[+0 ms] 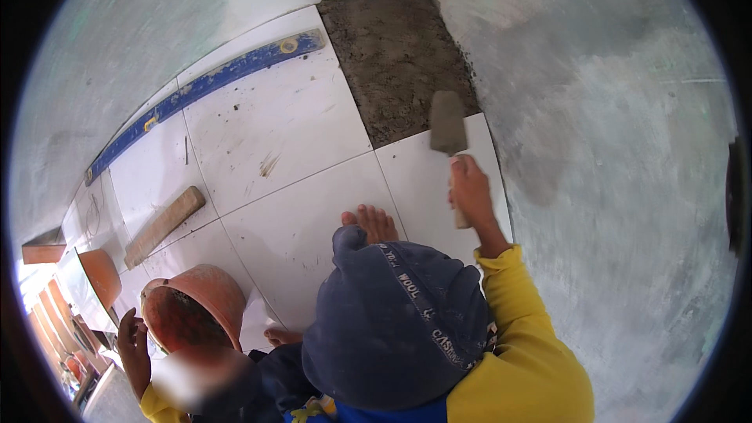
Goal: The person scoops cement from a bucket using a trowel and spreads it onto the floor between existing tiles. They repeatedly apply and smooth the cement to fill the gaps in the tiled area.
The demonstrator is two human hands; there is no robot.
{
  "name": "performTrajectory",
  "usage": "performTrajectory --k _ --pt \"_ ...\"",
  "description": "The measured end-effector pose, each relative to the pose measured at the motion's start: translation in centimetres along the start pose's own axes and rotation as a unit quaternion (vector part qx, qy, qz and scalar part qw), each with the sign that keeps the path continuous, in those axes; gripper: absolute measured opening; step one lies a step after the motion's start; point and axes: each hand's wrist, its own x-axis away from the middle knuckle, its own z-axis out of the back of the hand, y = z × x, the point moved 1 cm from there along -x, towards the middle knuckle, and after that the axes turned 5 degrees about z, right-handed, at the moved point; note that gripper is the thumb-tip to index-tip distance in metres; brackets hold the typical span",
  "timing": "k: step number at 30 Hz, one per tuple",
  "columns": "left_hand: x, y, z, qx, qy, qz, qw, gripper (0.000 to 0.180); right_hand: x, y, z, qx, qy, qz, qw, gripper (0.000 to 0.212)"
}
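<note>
Gripping one trowel (450, 125), one bucket (192, 305).

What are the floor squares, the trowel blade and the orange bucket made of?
White square floor tiles: likely glazed ceramic, with a glossy surface and thin joint lines. Grey flat trowel blade, held by the right hand: probably steel, though mortar coats it. Orange round bucket, left hand at its rim: apparently matte moulded plastic.
</note>
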Motion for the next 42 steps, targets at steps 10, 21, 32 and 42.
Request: performTrajectory --k 10,21,32,42 --pt "0.0 0.5 -0.3 -0.011 0.001 0.007 1.0 0.037 -8.9 -8.7 4.0 0.256 -0.12 0.105 0.953 0.041" --pt "0.6 1.3 0.0 -0.022 -0.001 0.018 1.0 0.037 -10.8 -10.0 9.0 0.375 -0.271 -0.01 0.886 0.039" --pt "-0.8 0.8 -0.6 -0.02 -0.011 0.027 0.999 0.037 -0.6 1.3 3.3 0.022 -0.09 -0.08 0.993 0.038" --pt "0.3 1.1 0.0 -0.011 -0.003 0.017 1.0 0.041 -0.5 0.9 1.1 -0.002 -0.073 -0.081 0.994 0.037"
